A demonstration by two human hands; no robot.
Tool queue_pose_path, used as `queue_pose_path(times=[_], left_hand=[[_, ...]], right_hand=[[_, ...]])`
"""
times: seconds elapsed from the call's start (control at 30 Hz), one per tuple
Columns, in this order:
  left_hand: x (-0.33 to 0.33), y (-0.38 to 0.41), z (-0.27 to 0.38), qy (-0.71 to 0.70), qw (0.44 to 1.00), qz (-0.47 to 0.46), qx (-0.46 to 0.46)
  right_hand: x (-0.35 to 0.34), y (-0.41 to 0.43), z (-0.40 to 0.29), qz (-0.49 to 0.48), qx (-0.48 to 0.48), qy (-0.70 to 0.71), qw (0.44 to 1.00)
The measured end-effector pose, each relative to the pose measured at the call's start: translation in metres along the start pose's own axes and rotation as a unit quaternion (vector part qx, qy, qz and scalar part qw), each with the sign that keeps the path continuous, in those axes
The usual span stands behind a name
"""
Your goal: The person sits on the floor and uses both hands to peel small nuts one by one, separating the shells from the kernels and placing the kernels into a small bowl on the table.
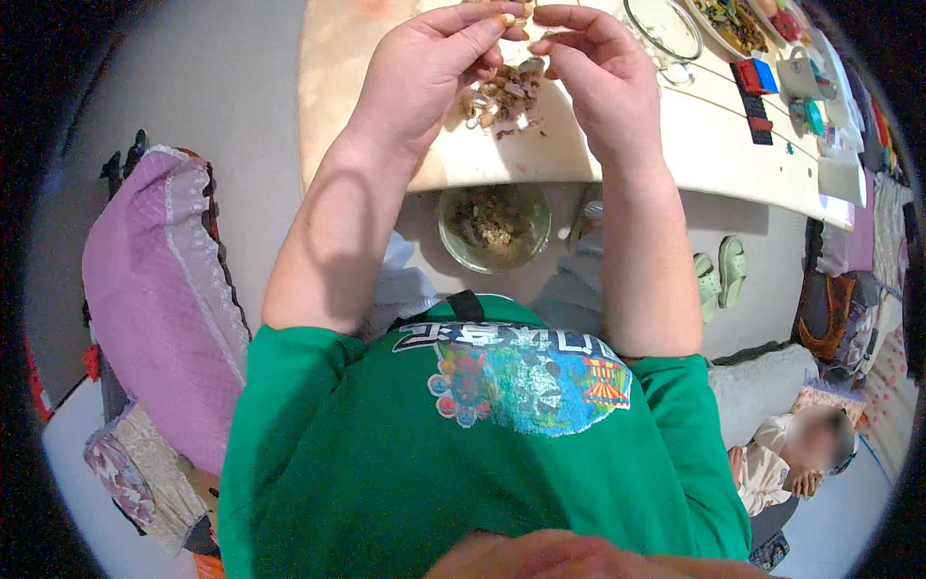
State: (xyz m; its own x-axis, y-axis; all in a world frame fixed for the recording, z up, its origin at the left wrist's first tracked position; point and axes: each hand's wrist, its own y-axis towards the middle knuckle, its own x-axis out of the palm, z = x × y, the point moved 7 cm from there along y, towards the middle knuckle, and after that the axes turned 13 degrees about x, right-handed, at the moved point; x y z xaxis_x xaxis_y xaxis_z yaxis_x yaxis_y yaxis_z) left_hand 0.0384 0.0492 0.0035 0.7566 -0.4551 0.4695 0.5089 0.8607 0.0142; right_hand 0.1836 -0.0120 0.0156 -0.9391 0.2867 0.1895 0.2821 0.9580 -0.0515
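Over the cream-coloured table, my left hand pinches a small pale piece between thumb and fingertips. It looks like a peeled clove or kernel, too small to name surely. Beside it, my right hand is curved with thumb and forefinger apart, and nothing shows between them. A loose heap of brown and whitish peelings lies on the table below the fingers. More of the heap is partly hidden behind my hands.
A clear glass bowl and a plate of cooked food stand at the right. Nearby are a red-and-blue box and a white mug. Below the table edge sits a bowl of scraps. Another person is behind at right.
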Motion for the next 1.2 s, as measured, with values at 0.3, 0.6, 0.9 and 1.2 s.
queue_pose_path(times=[0.3, 0.6, 0.9, 1.2], left_hand=[[0.004, -0.003, 0.004, 0.039, 0.999, -0.030, 0.017], [0.010, -0.008, 0.007, 0.042, 0.998, -0.044, 0.032], [0.006, -0.005, 0.004, 0.042, 0.998, -0.047, 0.026], [0.011, -0.007, 0.007, 0.100, 0.992, -0.045, 0.061]], right_hand=[[0.001, -0.001, 0.008, -0.024, 0.100, 0.058, 0.993], [0.002, -0.001, 0.009, -0.026, 0.107, 0.056, 0.992], [0.001, 0.002, 0.009, -0.021, 0.087, 0.054, 0.994], [-0.001, 0.002, 0.007, -0.023, 0.088, 0.035, 0.995]])
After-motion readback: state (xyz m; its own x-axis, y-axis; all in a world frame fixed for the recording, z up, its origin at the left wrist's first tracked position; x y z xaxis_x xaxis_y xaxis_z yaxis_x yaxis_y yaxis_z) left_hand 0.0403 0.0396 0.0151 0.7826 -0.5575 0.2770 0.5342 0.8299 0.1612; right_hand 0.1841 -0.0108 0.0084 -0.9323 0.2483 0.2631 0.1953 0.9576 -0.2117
